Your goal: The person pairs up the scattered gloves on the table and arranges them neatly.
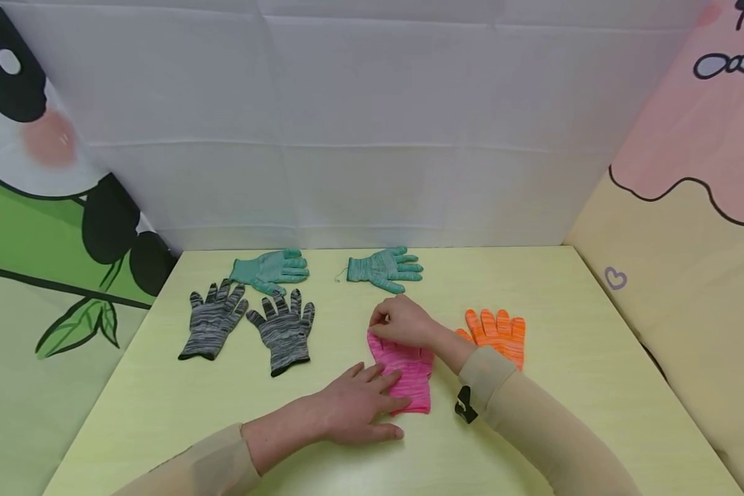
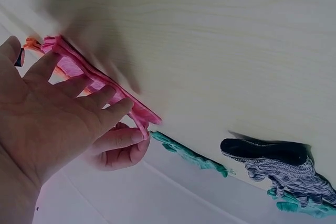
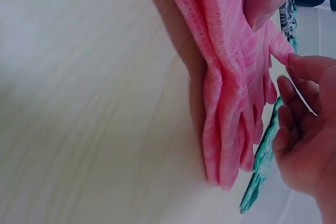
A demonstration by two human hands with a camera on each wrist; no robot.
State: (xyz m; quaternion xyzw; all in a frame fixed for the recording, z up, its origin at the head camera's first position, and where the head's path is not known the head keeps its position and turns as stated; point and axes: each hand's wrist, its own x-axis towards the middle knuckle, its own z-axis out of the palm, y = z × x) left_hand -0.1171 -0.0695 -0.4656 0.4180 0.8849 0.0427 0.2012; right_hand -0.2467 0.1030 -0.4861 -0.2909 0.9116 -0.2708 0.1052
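A pink knitted glove (image 1: 414, 375) lies near the middle of the table, its cuff toward the person. My left hand (image 1: 359, 406) rests with spread, straight fingers on the glove's left side; the left wrist view shows those fingers (image 2: 107, 95) touching the pink fabric (image 2: 100, 77). At the far left end of the glove, my right hand (image 1: 406, 322) pinches one of its fingers between thumb and forefinger. In the right wrist view, that hand (image 3: 310, 124) holds the tip while the pink glove (image 3: 226, 77) looks layered in folds.
An orange glove (image 1: 501, 336) lies right of the pink one, partly behind the right forearm. Two grey-black gloves (image 1: 213, 320) (image 1: 285, 334) lie at the left. Two green gloves (image 1: 275, 269) (image 1: 384, 267) lie along the table's back edge, before a white cloth wall (image 1: 372, 138).
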